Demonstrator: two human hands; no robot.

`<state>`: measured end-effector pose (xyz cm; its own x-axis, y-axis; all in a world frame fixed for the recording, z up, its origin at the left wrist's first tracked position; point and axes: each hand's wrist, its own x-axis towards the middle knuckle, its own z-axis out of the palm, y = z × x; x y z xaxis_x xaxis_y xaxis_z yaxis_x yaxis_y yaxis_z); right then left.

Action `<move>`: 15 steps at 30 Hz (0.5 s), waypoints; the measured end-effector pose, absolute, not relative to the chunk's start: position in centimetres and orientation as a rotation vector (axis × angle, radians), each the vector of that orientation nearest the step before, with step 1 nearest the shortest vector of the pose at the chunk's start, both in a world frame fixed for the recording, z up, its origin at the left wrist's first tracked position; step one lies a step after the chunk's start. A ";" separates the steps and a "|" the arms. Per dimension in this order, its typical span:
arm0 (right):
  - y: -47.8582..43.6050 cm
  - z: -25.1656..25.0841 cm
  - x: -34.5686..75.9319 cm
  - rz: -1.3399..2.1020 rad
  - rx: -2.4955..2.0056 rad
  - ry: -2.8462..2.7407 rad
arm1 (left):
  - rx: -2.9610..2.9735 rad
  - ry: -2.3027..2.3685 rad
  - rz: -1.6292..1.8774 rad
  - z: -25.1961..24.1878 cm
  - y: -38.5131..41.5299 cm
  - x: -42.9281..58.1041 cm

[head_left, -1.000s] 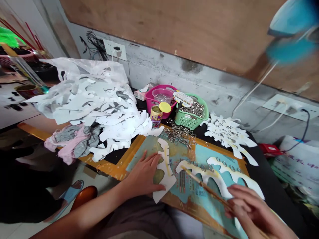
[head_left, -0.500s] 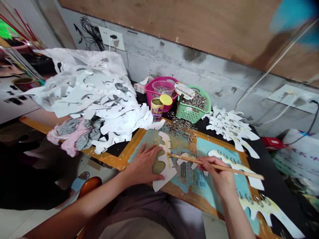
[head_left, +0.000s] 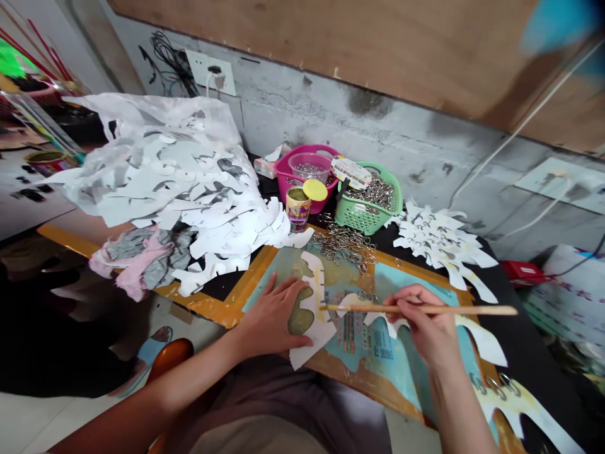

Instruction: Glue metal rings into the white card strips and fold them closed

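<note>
My left hand (head_left: 278, 315) lies flat with fingers spread, its fingertips and thumb on a white cut-out piece (head_left: 317, 331) with a scalloped left edge. A yellowish streak runs along that piece. My right hand (head_left: 428, 321) pinches a long, thin wooden brush (head_left: 477, 310), whose left tip touches the streak. Just right of the piece lies another white cut-out (head_left: 352, 304) with metal rings along it. More ringed white cut-outs (head_left: 524, 403) lie at the right, one partly hidden behind my right hand.
A heap of white cut-outs (head_left: 189, 176) and a pink and grey cloth (head_left: 142, 258) lie left. Behind are an open can (head_left: 297, 211) with a yellow lid, a pink basket (head_left: 286, 170), a green basket (head_left: 362, 217) of metal parts, loose rings (head_left: 347, 246) and a stack of ringed cut-outs (head_left: 437, 243).
The brush tip has moved slightly down along the white piece. My right hand has shifted up and right, levelling the handle. My left hand stays nearly still.
</note>
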<state>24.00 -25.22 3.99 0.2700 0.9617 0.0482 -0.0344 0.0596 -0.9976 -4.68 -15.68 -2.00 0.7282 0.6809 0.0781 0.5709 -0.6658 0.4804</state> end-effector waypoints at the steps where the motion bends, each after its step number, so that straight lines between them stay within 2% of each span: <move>1: -25.1 4.0 24.0 0.986 -1.264 -0.996 | 2.501 0.959 0.352 -2.0 -15.7 -4.7; 5: -24.9 3.8 24.1 1.088 -1.264 -1.057 | 2.501 0.965 0.354 -1.9 -15.6 -4.7; 9: -24.7 3.6 24.4 0.998 -1.240 -1.004 | 2.492 0.962 0.356 -1.9 -15.6 -4.7; 15: -24.9 3.5 24.4 1.061 -1.228 -1.091 | 2.491 0.963 0.356 -1.9 -15.5 -4.6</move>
